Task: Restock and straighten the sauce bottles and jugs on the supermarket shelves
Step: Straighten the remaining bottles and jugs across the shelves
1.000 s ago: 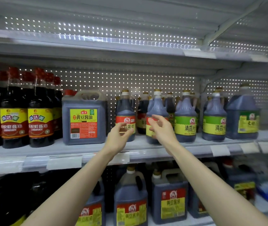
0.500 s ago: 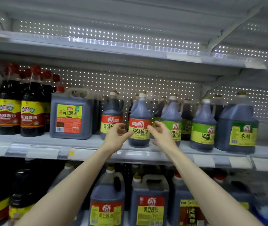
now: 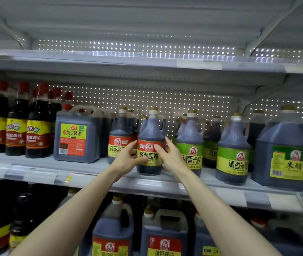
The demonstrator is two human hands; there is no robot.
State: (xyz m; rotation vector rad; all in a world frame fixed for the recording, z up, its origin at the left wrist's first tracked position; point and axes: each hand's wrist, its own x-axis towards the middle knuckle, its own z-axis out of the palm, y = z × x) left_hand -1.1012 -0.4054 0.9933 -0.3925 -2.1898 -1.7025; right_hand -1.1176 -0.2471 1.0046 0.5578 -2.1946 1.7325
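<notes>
The red-label jug (image 3: pixel 149 145) stands at the front of the middle shelf (image 3: pixel 91 167), my left hand (image 3: pixel 128 160) and right hand (image 3: pixel 171 157) each curled round its label band. I judge I'm straightening it; next, a small twist to square the label forward. Front row, counted: two red-label, two green-label jugs (image 3: pixel 232 152), two square jugs (image 3: pixel 76 133), at least three red-capped bottles (image 3: pixel 17 124).

Red-over-yellow label being worn by dark brown centre jug (image 3: pixel 149 130); green-over-yellow labels being shown on vinegar jugs (image 3: pixel 232 139); red caps (image 3: pixel 23 87) being displayed on black bottles (image 3: pixel 17 110); dotted white pattern being shown across back panel (image 3: pixel 165 100)
</notes>
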